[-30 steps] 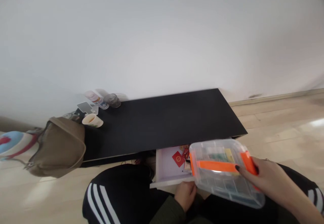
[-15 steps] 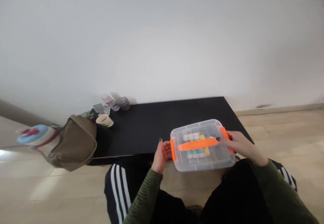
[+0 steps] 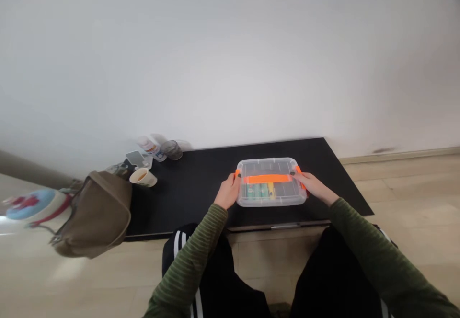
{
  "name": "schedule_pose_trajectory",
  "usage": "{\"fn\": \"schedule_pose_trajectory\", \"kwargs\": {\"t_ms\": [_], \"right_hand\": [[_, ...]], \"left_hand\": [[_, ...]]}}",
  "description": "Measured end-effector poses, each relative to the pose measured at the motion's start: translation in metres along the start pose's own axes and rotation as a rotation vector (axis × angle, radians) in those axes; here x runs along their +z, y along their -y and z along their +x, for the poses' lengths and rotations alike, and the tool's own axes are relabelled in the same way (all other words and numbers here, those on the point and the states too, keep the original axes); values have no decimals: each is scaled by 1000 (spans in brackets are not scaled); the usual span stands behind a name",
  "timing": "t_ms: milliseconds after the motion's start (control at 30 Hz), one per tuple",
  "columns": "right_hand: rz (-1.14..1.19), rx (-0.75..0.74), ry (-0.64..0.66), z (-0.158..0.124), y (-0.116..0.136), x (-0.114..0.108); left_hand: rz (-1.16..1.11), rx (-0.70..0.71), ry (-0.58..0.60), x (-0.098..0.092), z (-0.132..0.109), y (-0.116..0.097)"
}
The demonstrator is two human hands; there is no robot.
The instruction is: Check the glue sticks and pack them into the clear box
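A clear plastic box [image 3: 270,182] with an orange handle and orange side clips rests on the low black table [image 3: 201,188]. Small items show through its lid. My left hand [image 3: 228,192] grips the box's left end at the clip. At the right end my right hand [image 3: 312,187] holds the other clip, fingers curled on it. Both arms wear green striped sleeves.
A brown bag [image 3: 94,215] leans at the table's left end, with a round blue and red thing [image 3: 27,204] beside it. A paper cup [image 3: 143,177], a phone and small bottles [image 3: 158,146] sit at the table's back left. A white wall stands behind; wooden floor surrounds.
The box went from my lap up onto the table and then further back on it. My left hand left the drawer and took the box's left end. The drawer now looks closed.
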State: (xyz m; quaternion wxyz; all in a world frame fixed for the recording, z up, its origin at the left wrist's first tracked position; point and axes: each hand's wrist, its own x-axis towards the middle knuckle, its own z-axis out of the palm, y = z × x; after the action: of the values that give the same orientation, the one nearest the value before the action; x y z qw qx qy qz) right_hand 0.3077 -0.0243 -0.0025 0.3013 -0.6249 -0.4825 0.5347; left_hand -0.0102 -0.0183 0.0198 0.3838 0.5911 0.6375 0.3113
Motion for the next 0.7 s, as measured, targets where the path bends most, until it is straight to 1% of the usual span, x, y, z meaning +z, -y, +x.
{"fn": "schedule_pose_trajectory", "kwargs": {"t_ms": [100,200,333,367,400,433,500,533,567,600,633,700], "right_hand": [[107,-4,31,3,-2,-3],[155,19,109,4,-3,-7],[174,104,252,5,-4,-13],[166,128,260,5,-4,-15],[147,136,229,6,-5,-16],[115,117,161,8,-5,-17],[34,-5,-74,12,-5,-16],[4,-93,-201,15,-4,-14],[-9,-180,-295,18,-4,-12],[-7,-252,-344,22,-3,-8],[-7,-303,-358,25,-1,-5],[-38,-357,-332,29,2,3]], "left_hand": [[-169,4,-6,5,2,12],[-303,-8,13,8,2,21],[-380,-59,27,8,1,22],[-395,-69,24,8,0,22],[-410,-76,17,9,0,21],[-426,-82,9,10,-1,21],[-456,-91,-5,13,-3,20],[-465,-93,-13,14,-3,20],[-466,-91,-20,16,-4,20],[-462,-83,-29,17,-5,20],[-456,-69,-38,18,-6,20],[-451,-39,-57,19,-8,20]]}}
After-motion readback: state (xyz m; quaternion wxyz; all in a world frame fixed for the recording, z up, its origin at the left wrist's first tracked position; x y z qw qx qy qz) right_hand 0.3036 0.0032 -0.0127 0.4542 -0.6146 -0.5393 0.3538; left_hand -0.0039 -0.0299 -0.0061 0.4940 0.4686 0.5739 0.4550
